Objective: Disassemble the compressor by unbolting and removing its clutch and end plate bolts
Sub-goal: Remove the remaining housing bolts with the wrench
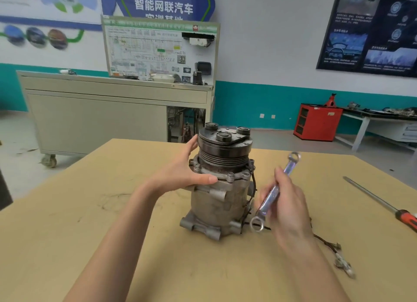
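A grey metal compressor (220,202) stands upright in the middle of the tan table (90,211). Its dark grooved pulley and clutch plate (224,141) face up, with three round caps on top. Bolts sit around the flange (230,175) below the pulley. My left hand (185,170) rests against the compressor's left side, fingers straight, thumb lying along the flange. My right hand (287,202), just right of the compressor, holds a shiny combination wrench (274,192) by its middle. The wrench slants, ring end down near the base, other end up.
A long screwdriver with an orange-black handle (383,202) lies on the table at the right. The compressor's black wire with connectors (331,245) trails to the right front. Beyond the table stand a grey wheeled training cabinet (101,116), a red cabinet (318,123) and a workbench.
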`<state>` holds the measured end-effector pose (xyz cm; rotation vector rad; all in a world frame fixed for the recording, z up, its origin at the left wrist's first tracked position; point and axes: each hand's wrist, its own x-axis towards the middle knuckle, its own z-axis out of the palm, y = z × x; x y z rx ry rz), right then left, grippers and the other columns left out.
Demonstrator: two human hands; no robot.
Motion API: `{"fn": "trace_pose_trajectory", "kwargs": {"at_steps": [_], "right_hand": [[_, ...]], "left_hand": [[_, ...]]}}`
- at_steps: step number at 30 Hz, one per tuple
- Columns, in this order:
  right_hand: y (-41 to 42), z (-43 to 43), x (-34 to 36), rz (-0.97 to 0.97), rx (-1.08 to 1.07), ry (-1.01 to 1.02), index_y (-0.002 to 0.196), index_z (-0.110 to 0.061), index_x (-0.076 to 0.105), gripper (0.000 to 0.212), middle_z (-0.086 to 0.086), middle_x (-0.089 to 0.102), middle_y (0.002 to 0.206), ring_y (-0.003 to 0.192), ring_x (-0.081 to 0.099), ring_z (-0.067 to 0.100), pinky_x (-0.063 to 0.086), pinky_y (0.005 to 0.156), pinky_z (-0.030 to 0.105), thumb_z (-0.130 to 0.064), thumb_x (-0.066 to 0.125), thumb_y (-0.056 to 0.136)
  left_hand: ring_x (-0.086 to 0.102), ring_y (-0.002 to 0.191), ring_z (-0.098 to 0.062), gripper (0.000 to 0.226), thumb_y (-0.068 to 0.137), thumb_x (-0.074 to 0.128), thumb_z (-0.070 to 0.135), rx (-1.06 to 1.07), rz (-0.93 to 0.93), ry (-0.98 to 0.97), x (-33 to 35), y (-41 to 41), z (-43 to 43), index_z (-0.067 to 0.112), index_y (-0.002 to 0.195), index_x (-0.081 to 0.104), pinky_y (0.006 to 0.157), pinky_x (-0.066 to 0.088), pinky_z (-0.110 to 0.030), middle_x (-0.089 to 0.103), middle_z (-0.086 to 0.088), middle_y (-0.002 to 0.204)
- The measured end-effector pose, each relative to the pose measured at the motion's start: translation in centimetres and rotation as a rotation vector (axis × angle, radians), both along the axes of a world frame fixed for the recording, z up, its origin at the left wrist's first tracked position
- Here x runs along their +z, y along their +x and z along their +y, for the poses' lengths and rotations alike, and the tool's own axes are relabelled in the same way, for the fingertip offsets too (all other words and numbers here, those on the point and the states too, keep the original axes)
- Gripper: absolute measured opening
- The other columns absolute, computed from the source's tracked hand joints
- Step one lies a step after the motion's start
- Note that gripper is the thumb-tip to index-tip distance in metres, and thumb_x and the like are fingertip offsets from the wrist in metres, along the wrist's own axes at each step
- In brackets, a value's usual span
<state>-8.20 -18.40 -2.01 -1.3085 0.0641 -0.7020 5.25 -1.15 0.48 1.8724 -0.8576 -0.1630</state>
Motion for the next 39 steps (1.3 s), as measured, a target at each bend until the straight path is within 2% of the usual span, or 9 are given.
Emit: {"fn": "trace_pose_trajectory", "kwargs": {"at_steps": [3,6,13,15,19,25,29,36,39], "right_hand": [[1.8,1.2,-0.3,0.022,0.103,-0.003,0.041,-0.014,0.046,0.062,0.008,0.043,0.038,0.036,0.036,0.017,0.032,0.039,0.022,-0.03,0.035,0.101],[2.6,1.9,-1.3,-0.004,0.0,-0.073,0.04,-0.016,0.049,0.062,0.009,0.048,0.04,0.034,0.037,0.013,0.031,0.037,0.02,-0.025,0.038,0.1],[3.5,1.8,-1.4,-0.028,-0.071,-0.064,0.037,-0.015,0.051,0.065,0.002,0.041,0.038,0.032,0.036,0.007,0.027,0.034,0.016,-0.021,0.039,0.101],[3.6,1.2,-1.2,-0.024,-0.083,-0.047,0.037,-0.015,0.051,0.065,0.0,0.04,0.037,0.032,0.035,0.007,0.027,0.034,0.016,-0.021,0.039,0.1],[3.4,-0.2,-1.2,-0.005,-0.071,0.1,0.041,-0.017,0.053,0.06,-0.001,0.043,0.04,0.034,0.034,0.01,0.026,0.04,0.022,-0.027,0.042,0.099],[1.1,-1.5,-1.4,-0.233,-0.085,0.187,0.067,-0.013,0.07,0.037,-0.002,0.048,0.045,0.045,0.045,0.012,0.043,0.049,0.021,-0.039,0.049,0.085],[-0.6,-1.3,-1.1,-0.259,-0.085,0.037,0.08,-0.019,0.076,0.03,0.002,0.065,0.065,0.061,0.059,0.011,0.048,0.059,0.019,-0.034,0.05,0.085],[-2.4,-0.5,-1.0,-0.27,-0.196,-0.138,0.089,-0.019,0.073,0.022,0.007,0.068,0.077,0.067,0.058,0.017,0.049,0.06,0.022,-0.029,0.054,0.086],[-2.5,-0.8,-0.9,-0.232,-0.233,-0.24,0.092,-0.019,0.072,0.015,0.005,0.07,0.08,0.07,0.062,0.015,0.051,0.065,0.022,-0.026,0.06,0.09]], "left_hand": [[0.046,0.131,-0.01,0.109,0.055,0.087,0.047,-0.055,0.055,-0.01,-0.4,0.5,-0.3,0.031,0.146,0.03,0.109,0.04,-0.04,0.047,0.009,0.144],[0.058,0.114,-0.004,0.102,0.049,0.083,0.051,-0.025,0.082,-0.071,-1.3,0.6,-0.4,0.034,0.138,0.037,0.093,0.052,-0.029,0.056,0.011,0.132],[0.056,0.109,0.013,0.116,0.048,0.088,0.045,0.082,0.057,-0.251,-2.7,-0.9,-1.3,0.035,0.147,0.028,0.086,0.046,-0.006,0.051,0.026,0.13],[0.054,0.115,0.008,0.129,0.04,0.087,0.054,0.174,0.038,-0.306,-3.1,-2.0,-1.9,0.036,0.15,0.021,0.095,0.045,-0.014,0.05,0.034,0.124],[0.04,0.136,-0.013,0.135,0.037,0.081,0.066,0.355,-0.011,-0.308,-3.6,-3.6,-3.0,0.048,0.148,0.006,0.112,0.035,-0.046,0.038,0.011,0.148],[0.029,0.137,0.001,0.14,0.043,0.082,0.062,0.168,0.037,-0.265,-3.2,-2.5,-1.0,0.048,0.149,-0.008,0.112,0.03,-0.029,0.018,0.016,0.158],[0.038,0.129,0.004,0.133,0.044,0.084,0.059,0.152,0.071,-0.316,-3.8,-2.1,-1.2,0.051,0.148,0.001,0.114,0.033,-0.033,0.03,0.045,0.127],[0.038,0.109,0.029,0.131,0.043,0.082,0.063,0.169,0.094,-0.377,-4.6,-1.9,-1.5,0.052,0.148,0.005,0.111,0.035,-0.032,0.029,0.051,0.118],[0.038,0.109,0.028,0.131,0.041,0.083,0.065,0.172,0.094,-0.387,-4.8,-1.8,-1.5,0.054,0.147,0.006,0.111,0.035,-0.032,0.029,0.054,0.116]]}}
